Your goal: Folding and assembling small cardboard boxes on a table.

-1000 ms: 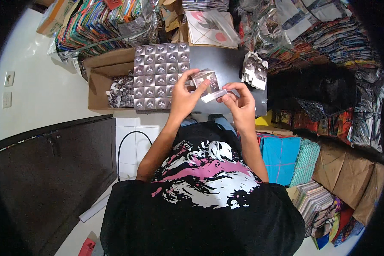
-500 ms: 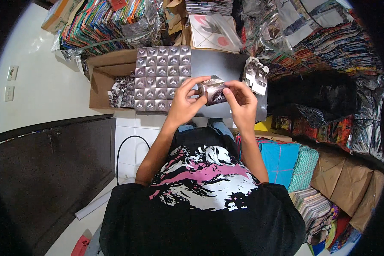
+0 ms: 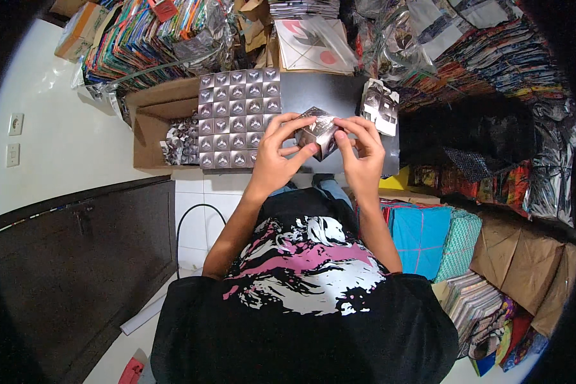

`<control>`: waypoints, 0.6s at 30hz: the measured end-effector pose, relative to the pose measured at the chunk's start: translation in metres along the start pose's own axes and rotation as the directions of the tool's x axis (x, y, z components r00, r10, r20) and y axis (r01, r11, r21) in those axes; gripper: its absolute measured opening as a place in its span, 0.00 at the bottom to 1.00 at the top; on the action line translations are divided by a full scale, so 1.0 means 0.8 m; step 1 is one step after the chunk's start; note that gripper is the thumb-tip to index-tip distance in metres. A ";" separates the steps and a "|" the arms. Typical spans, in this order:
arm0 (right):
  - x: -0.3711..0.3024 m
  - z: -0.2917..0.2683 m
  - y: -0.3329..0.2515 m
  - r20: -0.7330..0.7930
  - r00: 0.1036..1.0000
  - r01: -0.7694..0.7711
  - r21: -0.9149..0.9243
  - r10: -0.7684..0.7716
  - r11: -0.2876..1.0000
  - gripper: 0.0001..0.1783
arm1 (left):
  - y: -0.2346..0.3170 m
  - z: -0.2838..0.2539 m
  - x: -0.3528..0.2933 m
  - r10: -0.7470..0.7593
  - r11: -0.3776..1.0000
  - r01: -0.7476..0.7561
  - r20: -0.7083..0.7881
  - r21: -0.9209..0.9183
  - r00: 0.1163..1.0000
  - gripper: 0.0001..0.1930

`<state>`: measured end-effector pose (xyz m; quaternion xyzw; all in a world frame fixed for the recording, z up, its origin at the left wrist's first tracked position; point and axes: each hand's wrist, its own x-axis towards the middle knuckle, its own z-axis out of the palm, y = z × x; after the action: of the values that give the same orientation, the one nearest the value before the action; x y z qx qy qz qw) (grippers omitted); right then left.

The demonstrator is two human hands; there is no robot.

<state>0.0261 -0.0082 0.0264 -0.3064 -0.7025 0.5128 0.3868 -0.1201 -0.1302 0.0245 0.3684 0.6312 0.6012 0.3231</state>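
Note:
Between both hands, above the black tabletop (image 3: 326, 93), is a small silver-brown printed carton (image 3: 319, 133), tilted so that an edge points toward me. My left hand (image 3: 281, 148) grips its left side, with the thumb on the near face and fingers along the top. My right hand (image 3: 363, 144) holds the right side, fingertips at the upper corner and thumb on the near face. Just left of my hands stand rows of like small boxes (image 3: 238, 109), packed side by side. A stack of flattened or unfolded cartons (image 3: 380, 105) lies at the table's right end.
Left of the rows stands an open brown cardboard box (image 3: 150, 144) with more small cartons inside. Piles of bagged, folded fabric (image 3: 157, 54) line the back. Blue wrapped bundles (image 3: 419, 237) stand at the right, and a dark door panel (image 3: 83, 269) is at the left.
The carton has been turned in my hands and now shows a corner edge toward me. My right fingers have moved onto its top corner. The view has shifted slightly.

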 end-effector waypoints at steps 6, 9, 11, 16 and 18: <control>-0.004 -0.003 -0.020 0.087 0.992 0.103 -0.118 -0.093 0.988 0.32 | -0.010 0.003 -0.001 0.044 0.999 -0.044 -0.068 0.007 0.997 0.25; -0.005 -0.003 -0.011 0.121 0.982 0.164 -0.140 -0.148 0.976 0.32 | -0.013 -0.004 -0.005 0.019 1.000 -0.019 0.011 0.008 1.000 0.27; -0.005 -0.003 -0.012 0.147 0.965 0.237 -0.155 -0.215 0.959 0.33 | -0.015 -0.011 -0.004 0.000 0.997 0.011 0.139 -0.074 0.990 0.31; -0.009 -0.003 -0.022 0.162 0.987 -0.027 0.104 0.010 0.994 0.29 | -0.002 -0.020 -0.003 -0.090 0.992 0.109 0.238 -0.069 0.967 0.36; -0.007 -0.010 -0.019 0.213 0.977 -0.007 0.081 -0.011 0.997 0.28 | -0.005 -0.022 -0.002 0.010 1.000 -0.010 0.202 -0.003 0.979 0.36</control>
<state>0.0354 -0.0133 0.0414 -0.2330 -0.7187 0.5705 0.3220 -0.1341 -0.1407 0.0220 0.4305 0.5925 0.5630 0.3830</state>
